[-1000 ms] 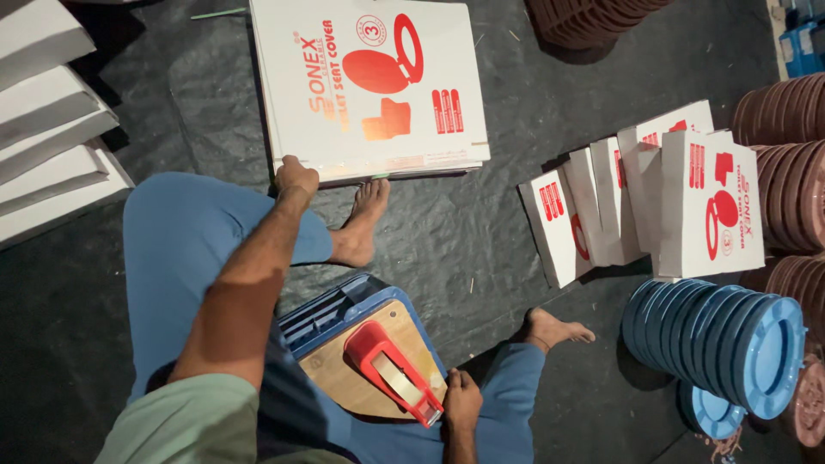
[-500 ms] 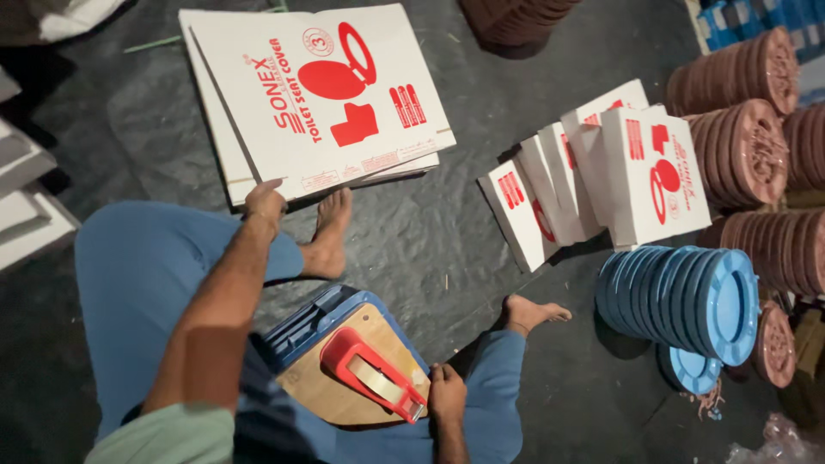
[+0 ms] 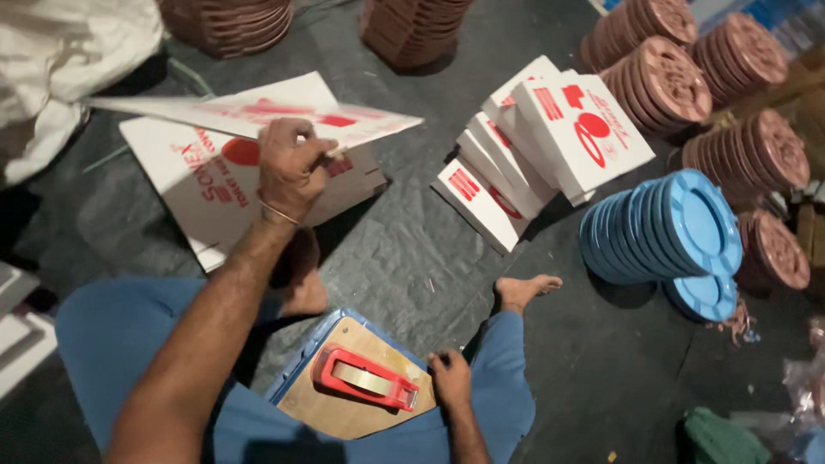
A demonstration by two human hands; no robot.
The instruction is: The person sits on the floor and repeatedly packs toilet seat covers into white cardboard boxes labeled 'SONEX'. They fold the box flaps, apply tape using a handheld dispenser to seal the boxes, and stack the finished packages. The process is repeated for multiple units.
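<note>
Flat carton (image 3: 258, 116) pinched in left grip (image 3: 288, 167), blurred; right grip (image 3: 449, 378) empty, half curled beside tape dispenser (image 3: 365, 378).

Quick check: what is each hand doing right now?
Left hand: closed on flat white carton.
Right hand: resting beside red tape dispenser, holding nothing.
</note>
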